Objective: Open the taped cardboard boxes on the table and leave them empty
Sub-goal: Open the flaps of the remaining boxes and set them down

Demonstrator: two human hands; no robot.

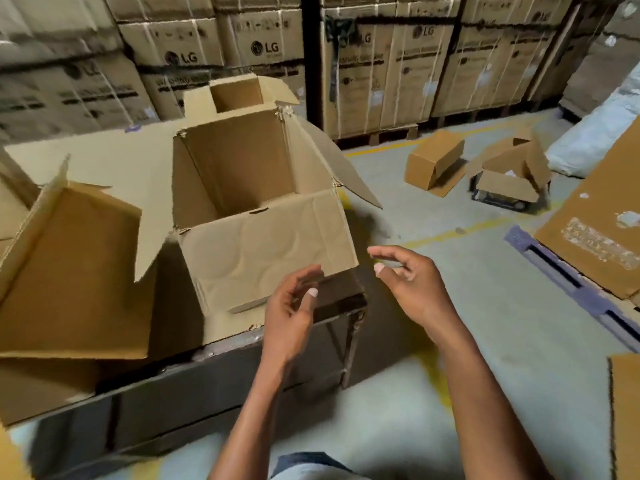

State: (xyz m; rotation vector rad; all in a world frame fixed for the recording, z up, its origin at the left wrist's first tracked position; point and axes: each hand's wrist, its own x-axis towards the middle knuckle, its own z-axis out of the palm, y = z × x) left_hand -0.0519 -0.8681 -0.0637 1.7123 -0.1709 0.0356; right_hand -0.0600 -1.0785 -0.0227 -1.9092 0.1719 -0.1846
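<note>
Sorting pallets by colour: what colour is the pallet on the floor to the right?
Purplish blue pallet, seen in the head view.

Warehouse. Back wall is strapped LG washing-machine cartons point(388, 64) stacked on pallets, concrete floor point(519, 306) with yellow lane lines point(450, 233), blue pallet point(568, 278) at right, loose opened boxes point(509, 174) lying on the floor.

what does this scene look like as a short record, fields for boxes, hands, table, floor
middle box: on table, flaps open, nothing visible inside
left box: on table, open, tipped toward camera
left hand: by the middle box's near flap, fingers relaxed, holding nothing
right hand: in air, apart from the box
table: dark
floor boxes: two
</note>
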